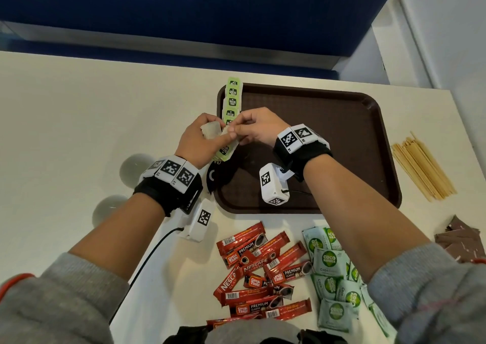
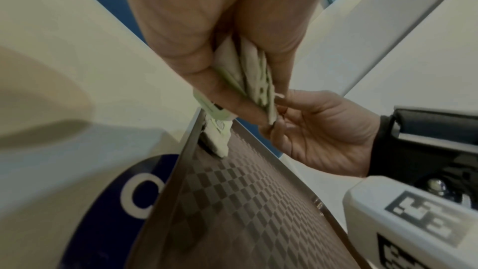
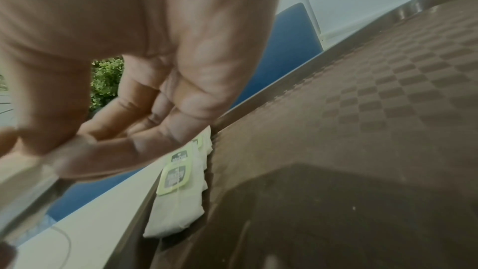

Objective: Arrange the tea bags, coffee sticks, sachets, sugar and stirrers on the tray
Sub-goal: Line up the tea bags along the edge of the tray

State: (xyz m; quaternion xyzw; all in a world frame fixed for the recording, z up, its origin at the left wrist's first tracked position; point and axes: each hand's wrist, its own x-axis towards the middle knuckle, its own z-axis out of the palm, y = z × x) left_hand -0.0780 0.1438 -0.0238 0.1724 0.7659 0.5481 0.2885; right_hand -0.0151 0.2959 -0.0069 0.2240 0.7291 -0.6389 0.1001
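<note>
A brown tray (image 1: pixel 328 122) lies on the cream table. Several tea bags with green tags (image 1: pixel 232 99) lie in an overlapping row along its left rim, also seen as tea bags (image 3: pixel 181 191) in the right wrist view. My left hand (image 1: pixel 202 138) grips a small stack of tea bags (image 2: pixel 256 81) just above the tray's left edge. My right hand (image 1: pixel 252 127) pinches the edge of one tea bag at the top of that stack. Red coffee sticks (image 1: pixel 260 270), green sachets (image 1: pixel 334 272), brown sugar packets (image 1: pixel 462 241) and wooden stirrers (image 1: pixel 423 167) lie on the table.
A dark blue round sticker with a white letter (image 2: pixel 124 197) pokes out from under the tray's near-left corner. A black cable (image 1: pixel 147 259) runs from the left wrist unit. A blue partition (image 1: pixel 184 14) stands behind the table's far edge.
</note>
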